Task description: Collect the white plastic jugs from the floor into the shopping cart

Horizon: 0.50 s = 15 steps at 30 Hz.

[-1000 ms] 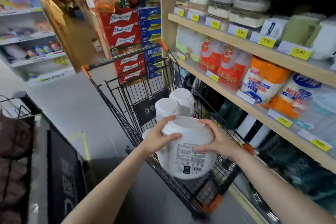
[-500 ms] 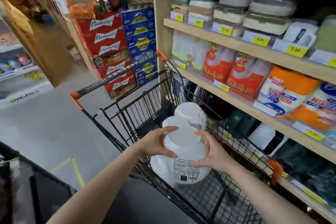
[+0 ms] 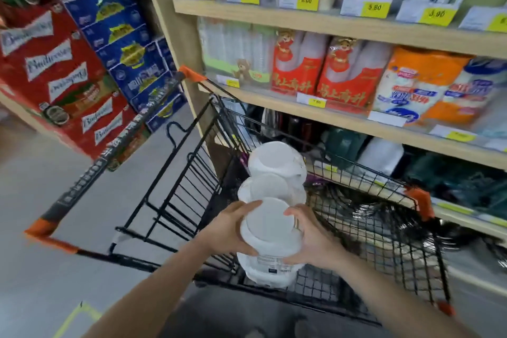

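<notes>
Both hands (image 3: 271, 236) grip jug (image 3: 270, 230) inside cart (image 3: 384, 228).

The jugs (image 3: 270, 230) are white plastic, smooth and faintly satin, the near one bearing a paper label low on its side. The cart (image 3: 365, 230) is thin black wire, its metal coated matt, with orange plastic caps at the corners and a grey printed handle (image 3: 109, 156) along its left edge. The shelves (image 3: 315, 22) look like pale, matt wood, edged with yellow paper price tags. Glossy plastic film wraps the packs on them. The stacked red boxes (image 3: 55, 68) are printed cardboard. The floor (image 3: 41, 228) is smooth grey.
</notes>
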Each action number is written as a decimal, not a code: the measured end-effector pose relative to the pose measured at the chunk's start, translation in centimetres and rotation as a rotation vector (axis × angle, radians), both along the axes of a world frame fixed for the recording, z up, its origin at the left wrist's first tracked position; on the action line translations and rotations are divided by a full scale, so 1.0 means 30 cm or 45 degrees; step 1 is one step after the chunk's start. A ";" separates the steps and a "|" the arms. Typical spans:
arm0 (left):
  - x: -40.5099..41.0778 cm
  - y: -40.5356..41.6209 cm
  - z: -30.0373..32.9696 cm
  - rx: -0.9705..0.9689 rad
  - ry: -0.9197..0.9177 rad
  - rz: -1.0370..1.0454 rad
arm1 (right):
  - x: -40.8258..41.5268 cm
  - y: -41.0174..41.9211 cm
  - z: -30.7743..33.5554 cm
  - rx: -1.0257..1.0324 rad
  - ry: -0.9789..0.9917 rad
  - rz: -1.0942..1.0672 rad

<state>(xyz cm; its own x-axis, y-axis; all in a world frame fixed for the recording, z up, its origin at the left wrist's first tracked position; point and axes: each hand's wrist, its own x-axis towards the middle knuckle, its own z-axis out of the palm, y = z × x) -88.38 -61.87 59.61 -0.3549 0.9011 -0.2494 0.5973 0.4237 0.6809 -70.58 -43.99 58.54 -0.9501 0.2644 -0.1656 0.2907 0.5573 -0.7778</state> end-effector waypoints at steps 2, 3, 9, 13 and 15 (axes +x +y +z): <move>-0.041 -0.024 -0.070 -0.056 -0.040 -0.039 | -0.016 -0.044 -0.057 0.051 -0.016 -0.032; -0.056 -0.035 -0.104 -0.088 -0.038 -0.059 | -0.023 -0.066 -0.083 0.072 -0.022 -0.044; -0.085 -0.055 -0.249 -0.198 0.127 -0.187 | -0.036 -0.132 -0.210 0.192 0.018 -0.074; -0.096 -0.055 -0.264 -0.208 0.157 -0.235 | -0.038 -0.124 -0.191 0.159 -0.137 -0.066; -0.094 -0.054 -0.238 -0.267 0.154 -0.237 | -0.043 -0.120 -0.151 0.127 -0.229 -0.033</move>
